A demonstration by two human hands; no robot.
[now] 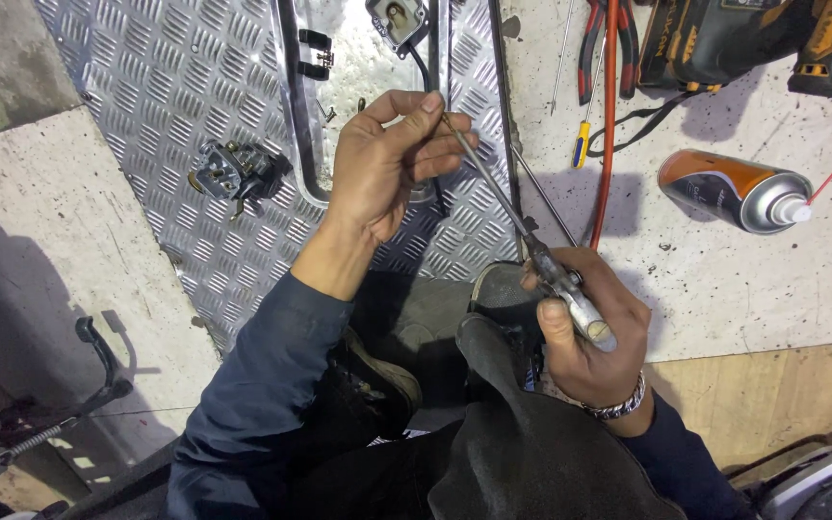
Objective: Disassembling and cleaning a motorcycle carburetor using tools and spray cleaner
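- While the person sits low on the floor, both hands work one long thin metal rod (pixel 493 183) that ends in a small metal fitting (pixel 570 299).
- Left hand (pixel 387 164), at 12 o'clock of frame centre, closed in a pinch on the rod's upper end, thumb and forefinger tips on it.
- Right hand (pixel 594 337), at 4 o'clock, closed in a fist around the fitting; thumb lies on top; one beaded bracelet (pixel 618 404) on the wrist.
- Rod runs diagonally between the two hands, held in the air above the checker plate (pixel 175 87) and the person's knees.
- Handling, judged: rod looks stiff, light, slim, probably oily so slippery; may bend if levered. Best hold looks like the chunky fitting end, fingertips steadying the thin end.
- Counts: one rod, one fitting, two hands.
- Around: one carburettor-like part (pixel 233 173) at 9 o'clock of the left hand; one orange spray can (pixel 734 188) lying at 2 o'clock of the right hand; one pair of red-handled pliers (pixel 609 39) at top; one yellow-handled screwdriver (pixel 580 144) just beside them.
- One dark power tool (pixel 753 39) top right.
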